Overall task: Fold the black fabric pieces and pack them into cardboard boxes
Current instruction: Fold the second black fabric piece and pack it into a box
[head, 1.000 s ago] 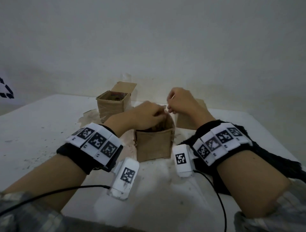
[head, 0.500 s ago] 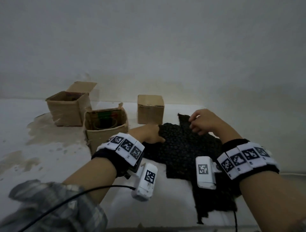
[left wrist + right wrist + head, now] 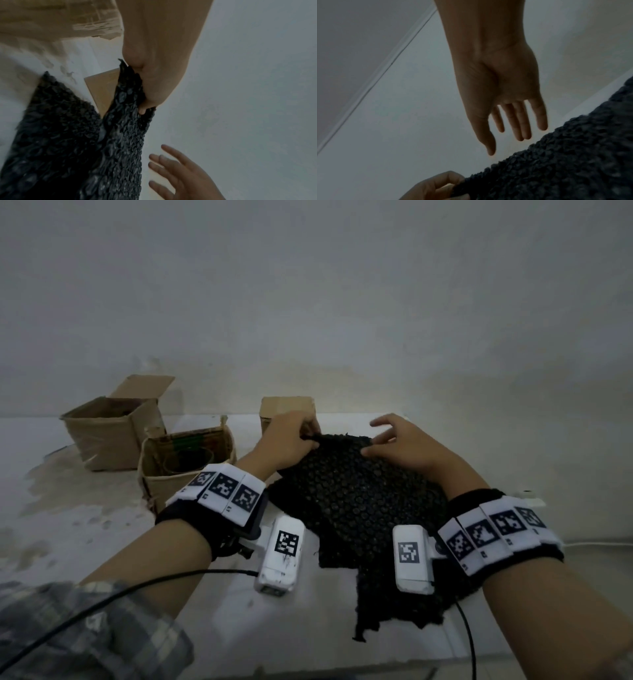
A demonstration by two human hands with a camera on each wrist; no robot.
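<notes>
A black knobbly fabric piece (image 3: 356, 501) lies on the white table, its far edge lifted. My left hand (image 3: 294, 440) pinches the fabric's far left corner; the left wrist view shows the fingers curled round the raised fabric (image 3: 126, 108). My right hand (image 3: 397, 446) hovers over the far right edge with straight, spread fingers and holds nothing; the right wrist view shows the right hand (image 3: 513, 121) open above the fabric (image 3: 565, 162). A cardboard box (image 3: 186, 463) with a dark roll inside stands left of the fabric. A closed box (image 3: 284, 409) stands behind my left hand.
An open-flapped cardboard box (image 3: 113, 429) stands at the far left. The white table (image 3: 85, 525) is stained brown in front of the boxes. A wall rises right behind the table. Black cables run from both wrist cameras toward me.
Both hands left the near box and moved right to the fabric. My left hand took hold of its far left corner and lifted it; my right hand opened over the far edge.
</notes>
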